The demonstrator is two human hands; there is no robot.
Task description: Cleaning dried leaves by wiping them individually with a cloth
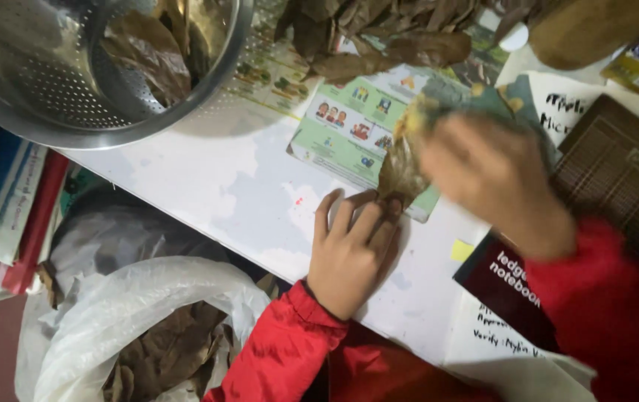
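While your left hand [349, 253] lies flat on the white table [208, 186], palm down and fingers spread a little, its fingertips [379, 208] touch the lower end of a dry brown leaf [400, 170]. Your right hand [494, 182] is over the upper part of that leaf, fingers curled, with a bluish-green cloth [506, 100] bunched under or in it; motion blur is heavy there, so I can't tell whether it grips the cloth or just presses it on the leaf. Leaf sits on the edge of a green illustrated card [345, 126], between the two hands. Both sleeves are red. Steel colander [74, 82] at top left overhangs the table edge and holds more brown leaves. Loose pile of dried leaves [386, 37] along the top edge, beyond the card. White plastic bag [141, 313] below the table at lower left, open, also with brown leaves in it. Dark red notebook [502, 279] by your right wrist, brown woven mat [617, 171] to its right, handwritten paper [494, 339] below. Stack of books [7, 208] at far left.
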